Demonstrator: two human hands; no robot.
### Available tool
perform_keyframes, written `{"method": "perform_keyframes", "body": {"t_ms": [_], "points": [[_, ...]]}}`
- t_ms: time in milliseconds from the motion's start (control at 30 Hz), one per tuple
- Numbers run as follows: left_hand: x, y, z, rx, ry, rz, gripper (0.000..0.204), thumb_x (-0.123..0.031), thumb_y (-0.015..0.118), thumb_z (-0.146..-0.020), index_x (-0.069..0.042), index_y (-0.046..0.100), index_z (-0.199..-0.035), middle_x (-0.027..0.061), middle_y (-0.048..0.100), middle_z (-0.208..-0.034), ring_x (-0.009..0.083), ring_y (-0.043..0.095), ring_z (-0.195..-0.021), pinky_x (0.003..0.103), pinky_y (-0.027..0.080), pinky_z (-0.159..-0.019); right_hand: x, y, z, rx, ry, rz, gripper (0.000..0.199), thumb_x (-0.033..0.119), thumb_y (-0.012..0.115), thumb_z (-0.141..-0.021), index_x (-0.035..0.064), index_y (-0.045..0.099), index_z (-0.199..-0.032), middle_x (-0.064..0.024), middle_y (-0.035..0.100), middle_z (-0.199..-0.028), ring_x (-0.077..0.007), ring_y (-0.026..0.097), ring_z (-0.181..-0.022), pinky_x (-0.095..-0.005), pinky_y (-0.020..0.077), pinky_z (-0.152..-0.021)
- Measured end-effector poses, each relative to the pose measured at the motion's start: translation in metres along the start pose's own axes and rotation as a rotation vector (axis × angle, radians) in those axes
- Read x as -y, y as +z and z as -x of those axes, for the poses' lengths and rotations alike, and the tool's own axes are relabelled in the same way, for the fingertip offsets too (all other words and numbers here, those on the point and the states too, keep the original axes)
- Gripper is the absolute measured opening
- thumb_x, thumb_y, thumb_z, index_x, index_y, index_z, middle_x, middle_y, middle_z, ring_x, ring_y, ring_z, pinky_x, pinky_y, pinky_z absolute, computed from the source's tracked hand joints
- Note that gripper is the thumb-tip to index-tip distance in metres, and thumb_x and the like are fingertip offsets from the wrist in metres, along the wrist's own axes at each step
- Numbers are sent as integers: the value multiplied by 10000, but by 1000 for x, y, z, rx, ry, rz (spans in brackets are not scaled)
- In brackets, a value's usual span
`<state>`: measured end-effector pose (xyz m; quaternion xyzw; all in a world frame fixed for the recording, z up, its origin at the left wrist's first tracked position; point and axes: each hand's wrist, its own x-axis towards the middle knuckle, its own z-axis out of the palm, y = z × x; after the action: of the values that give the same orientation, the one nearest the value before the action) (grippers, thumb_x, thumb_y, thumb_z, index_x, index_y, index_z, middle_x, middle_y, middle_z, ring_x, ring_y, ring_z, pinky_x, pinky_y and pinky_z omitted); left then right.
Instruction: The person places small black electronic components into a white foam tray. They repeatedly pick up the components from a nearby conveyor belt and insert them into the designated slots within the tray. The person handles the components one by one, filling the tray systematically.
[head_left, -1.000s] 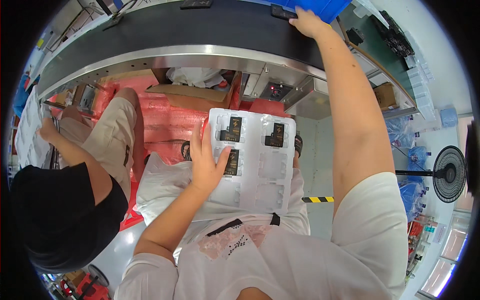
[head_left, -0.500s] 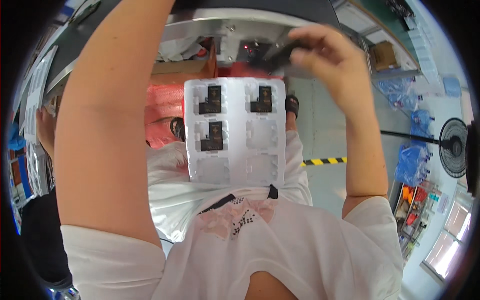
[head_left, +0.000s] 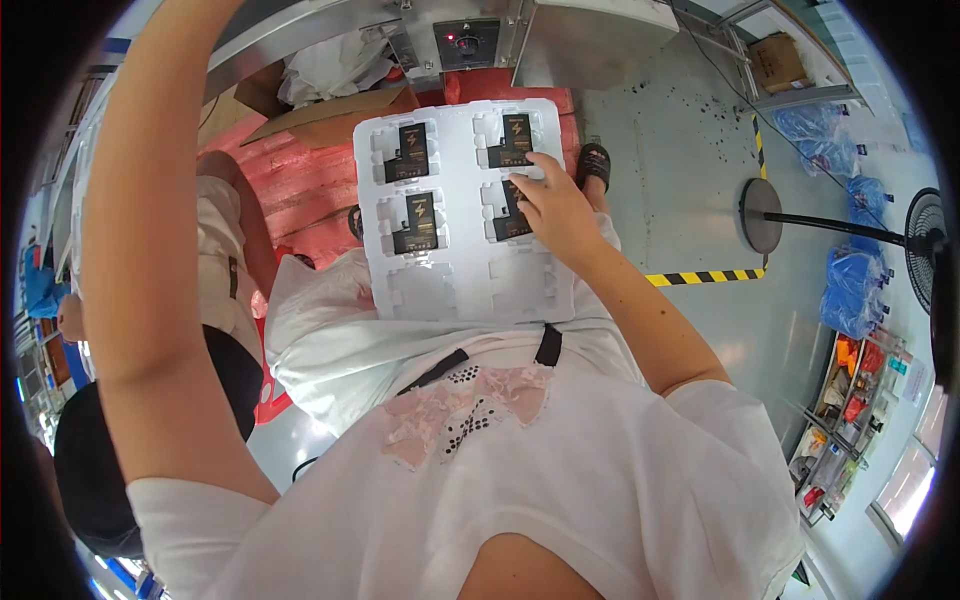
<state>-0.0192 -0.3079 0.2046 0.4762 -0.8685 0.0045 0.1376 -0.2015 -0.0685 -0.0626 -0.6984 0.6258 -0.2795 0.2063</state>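
Note:
A white moulded tray with six pockets lies on my lap. Black flat battery-like parts fill the two top pockets and the middle left pocket. My right hand rests on the tray's right side, fingers closed on a fourth black part sitting in the middle right pocket. The two near pockets are bare. My left arm reaches up past the top left edge, and its hand is out of view.
Another person in a black top sits close at my left. Red plastic sheets and a cardboard box lie beyond the tray under a metal conveyor frame. A standing fan and yellow-black floor tape are on the right.
My right hand came down from the conveyor with a black part and set it in the tray's middle right pocket. My left hand left the tray and rose out of view.

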Motion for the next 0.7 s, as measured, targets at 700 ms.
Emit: {"method": "perform_keyframes", "body": {"t_ms": [700], "points": [[-26,215,325,184,-207,594,222,-197,657,-794,-48,661,-957,60,571,-732,212,562,-662,316,459,-626,-4,4,-2,96,16,485,346,182,688,-707,75,590,-1022,-122,483,-1104,-302,461,-1028,-439,387,-811]]}}
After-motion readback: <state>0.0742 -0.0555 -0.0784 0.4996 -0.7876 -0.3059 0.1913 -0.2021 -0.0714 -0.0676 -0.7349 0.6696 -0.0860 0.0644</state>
